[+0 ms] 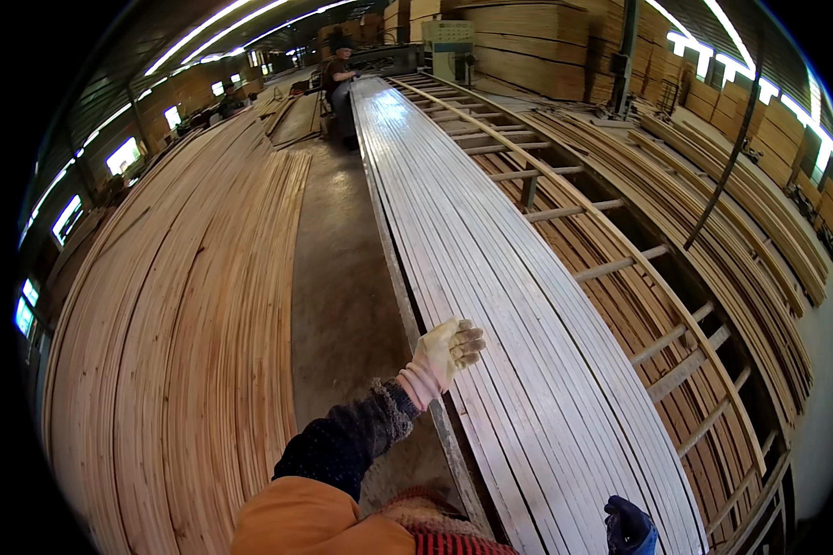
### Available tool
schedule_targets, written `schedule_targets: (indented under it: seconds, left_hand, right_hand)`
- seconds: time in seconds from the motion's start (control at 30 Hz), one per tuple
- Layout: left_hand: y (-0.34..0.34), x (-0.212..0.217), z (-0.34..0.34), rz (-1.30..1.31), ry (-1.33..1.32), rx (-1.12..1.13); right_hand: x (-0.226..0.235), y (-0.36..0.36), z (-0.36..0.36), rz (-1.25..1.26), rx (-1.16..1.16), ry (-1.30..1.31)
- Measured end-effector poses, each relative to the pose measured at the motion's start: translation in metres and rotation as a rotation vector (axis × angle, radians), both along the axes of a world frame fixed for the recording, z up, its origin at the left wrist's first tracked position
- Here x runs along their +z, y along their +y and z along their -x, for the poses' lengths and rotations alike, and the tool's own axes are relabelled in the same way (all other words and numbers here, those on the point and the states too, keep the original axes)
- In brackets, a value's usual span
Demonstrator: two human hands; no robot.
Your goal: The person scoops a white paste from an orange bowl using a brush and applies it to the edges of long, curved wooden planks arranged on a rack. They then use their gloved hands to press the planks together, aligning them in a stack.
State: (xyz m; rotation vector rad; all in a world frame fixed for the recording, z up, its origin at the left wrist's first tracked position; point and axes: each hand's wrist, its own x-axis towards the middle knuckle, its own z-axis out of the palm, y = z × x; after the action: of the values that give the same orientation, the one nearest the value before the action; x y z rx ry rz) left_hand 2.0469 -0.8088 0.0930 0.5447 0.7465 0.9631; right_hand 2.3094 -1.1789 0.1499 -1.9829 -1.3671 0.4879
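Slats (509,305), long, pale and laid edge to edge, fill a long metal-edged table (407,314) that runs away from me toward the far end of the shed; I take this table as my landmark. On its left, across a strip of bare concrete floor (338,277), lies a broad stack of reddish wooden strips (185,351). On its right stands a ladder-like wooden rack (639,268) with more strips beneath it, and beyond that, more stacked lumber (768,222) along the wall. At the table's far end another person (340,79) stands by a machine (449,46).

Nearer me, my left hand (446,351), in a light work glove, hovers at the table's near left edge, over the outermost slats. Its fingers are loosely curled and pinch nothing; I cannot tell whether the fingertips touch the wood. My right hand (631,527), in a dark blue glove, shows only at the bottom edge of the view, over the near end of the slats; I cannot tell whether it is closed on anything.

I judge the step in hand to be reaching for the slats at the near end, with none gripped yet. The next move calls for lowering the left hand onto one slat's edge and separating it cleanly from its neighbours, since they lie tight together.
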Motion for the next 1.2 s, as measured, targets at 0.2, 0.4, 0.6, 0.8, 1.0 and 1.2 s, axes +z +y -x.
schedule_targets:
  seconds: [0.2, 0.4, 0.6, 0.8, 1.0, 1.2]
  left_hand:
    - [0.002, 0.003, 0.008, -0.041, -0.031, -0.028]
    - [0.007, 0.005, 0.004, -0.030, 0.015, -0.030]
    - [0.014, 0.005, -0.007, -0.049, 0.027, -0.084]
    - [0.022, 0.013, -0.026, -0.038, 0.059, -0.105]
    - [0.037, 0.002, -0.045, -0.076, 0.084, -0.183]
    - [0.046, 0.011, -0.058, -0.119, 0.134, -0.198]
  right_hand:
    - [0.001, 0.016, -0.007, -0.025, 0.046, 0.030]
    - [0.000, 0.022, -0.017, 0.046, 0.070, -0.012]
    - [-0.003, 0.026, -0.029, 0.054, 0.006, 0.135]
    - [0.000, 0.026, -0.041, 0.055, -0.021, 0.119]
    - [-0.002, 0.024, -0.054, 0.099, -0.023, 0.027]
    - [-0.003, 0.022, -0.073, 0.072, -0.039, 0.036]
